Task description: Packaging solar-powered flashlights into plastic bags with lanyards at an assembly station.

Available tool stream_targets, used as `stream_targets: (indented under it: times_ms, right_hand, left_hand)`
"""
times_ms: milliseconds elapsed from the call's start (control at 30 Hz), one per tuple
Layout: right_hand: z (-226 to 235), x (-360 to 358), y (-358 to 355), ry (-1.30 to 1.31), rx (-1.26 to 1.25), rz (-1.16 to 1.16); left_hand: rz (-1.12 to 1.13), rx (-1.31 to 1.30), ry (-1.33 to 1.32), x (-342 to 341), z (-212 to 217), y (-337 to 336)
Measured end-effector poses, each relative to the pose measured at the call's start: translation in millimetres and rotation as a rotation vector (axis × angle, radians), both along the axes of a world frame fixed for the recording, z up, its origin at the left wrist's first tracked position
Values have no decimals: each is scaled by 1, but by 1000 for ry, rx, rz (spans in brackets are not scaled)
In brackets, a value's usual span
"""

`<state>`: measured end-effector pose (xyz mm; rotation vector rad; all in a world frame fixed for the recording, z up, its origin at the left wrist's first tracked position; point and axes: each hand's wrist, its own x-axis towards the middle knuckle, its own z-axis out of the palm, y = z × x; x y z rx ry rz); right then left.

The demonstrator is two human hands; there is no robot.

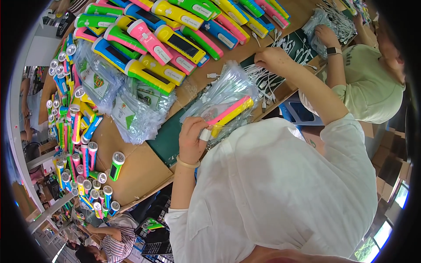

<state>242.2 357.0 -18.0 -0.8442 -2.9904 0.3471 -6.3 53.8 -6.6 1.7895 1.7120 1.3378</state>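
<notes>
My left hand (191,136) is closed on the open end of a clear plastic bag (215,131). Inside that bag lies a pink and yellow flashlight (231,115), slanting up to the right. Under it is a stack of clear plastic bags (219,93). My right hand (272,60) reaches over a pile of white USB charging cables (274,79), its fingers bent together at the pile's left edge. Whether a cable is between those fingertips is hidden. One cable's USB plug (212,76) sticks out to the left, on the cardboard.
Many colourful flashlights (180,46) are heaped at the far side, and more stand at the left (83,149). Printed plastic bags (131,111) lie between. One green flashlight (117,165) stands alone on cardboard. A co-worker's hand (326,36) works at the right among bags and cables.
</notes>
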Motion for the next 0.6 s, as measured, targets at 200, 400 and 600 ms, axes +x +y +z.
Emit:
stream_targets:
  times_ms: [200,400,600]
  right_hand:
    - [26,8,1,85,-206,-122]
    - [89,10,-16,418,-499,-184]
    - [138,9,-35,940,-725,-227]
  left_hand:
    - [35,-25,-32,-4,-1,-10]
    - [22,-26,-4,-9,-3,-11]
    - [19,-38,46,-10,-2,-14]
